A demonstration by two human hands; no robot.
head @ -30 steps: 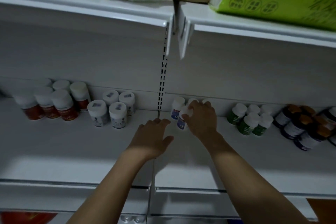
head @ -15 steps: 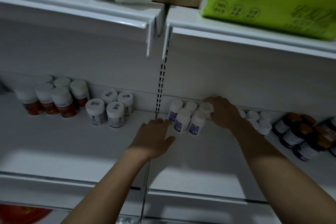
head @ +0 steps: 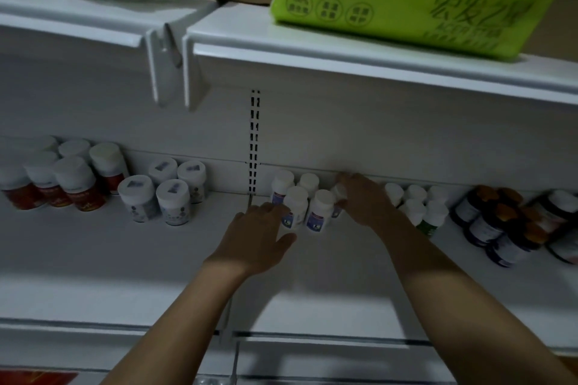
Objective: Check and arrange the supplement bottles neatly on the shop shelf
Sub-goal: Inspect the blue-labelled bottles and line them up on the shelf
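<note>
Shop. I face a white metal display shelf (head: 93, 259), white-capped supplement bottles (head: 320, 209) grouped either side of its black-slotted upright (head: 255, 141).

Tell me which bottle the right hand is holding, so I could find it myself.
Find the slotted strip in the middle of the back wall. Just right of it stands a cluster of white-capped, blue-labelled bottles. It is the bottle at the cluster's right end, the only one the right hand grips.
</note>
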